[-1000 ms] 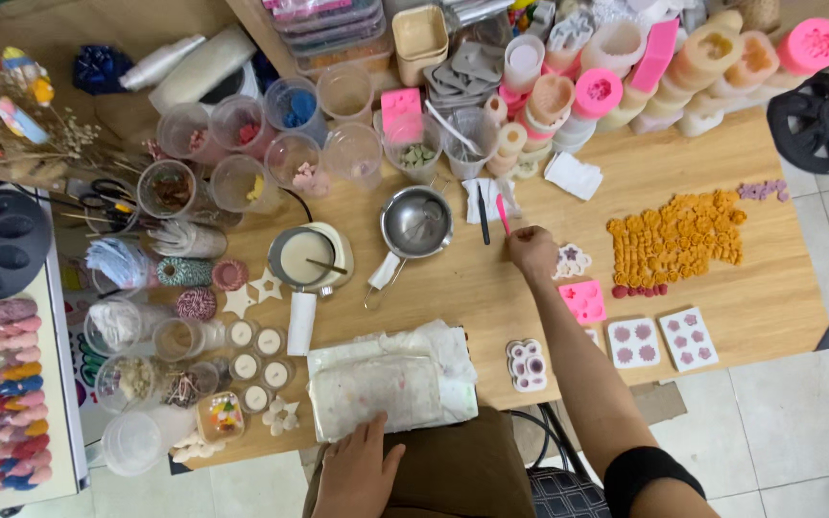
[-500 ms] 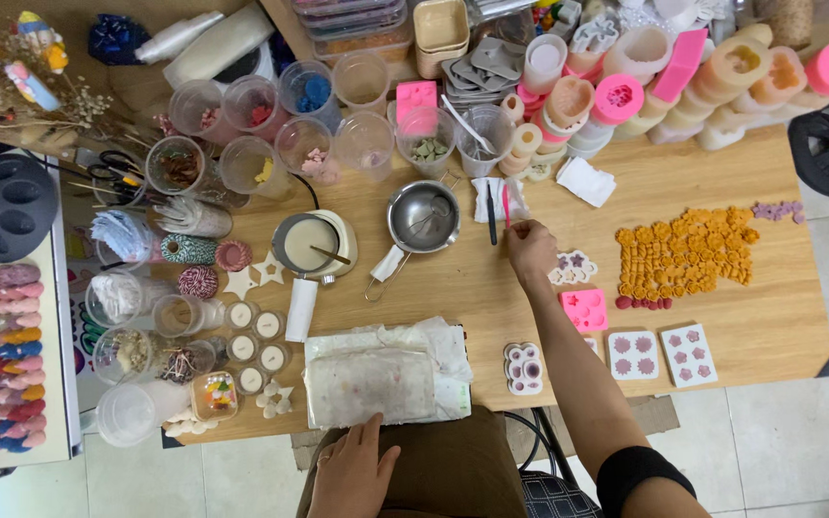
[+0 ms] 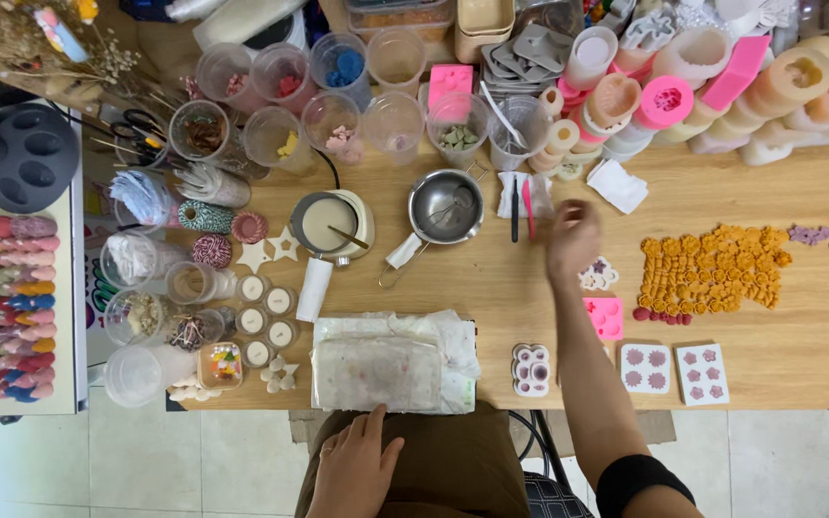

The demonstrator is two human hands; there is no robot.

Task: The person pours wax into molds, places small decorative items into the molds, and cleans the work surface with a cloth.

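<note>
Head view: right hand (image 3: 573, 240) hovers blurred over the wooden table (image 3: 798, 345), fingers loosely curled, holding nothing visible. Just left of it, on a white cloth (image 3: 528, 195), lie 2 slim tools: a pink stick (image 3: 528, 205) and a black stick (image 3: 514, 206). Left hand (image 3: 355, 470) rests flat and open on the lap, touching the table's near edge.

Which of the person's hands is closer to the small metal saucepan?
Right. The right hand hovers over the table just to the right of the metal saucepan; the left hand rests on the lap, below the table edge.
</note>
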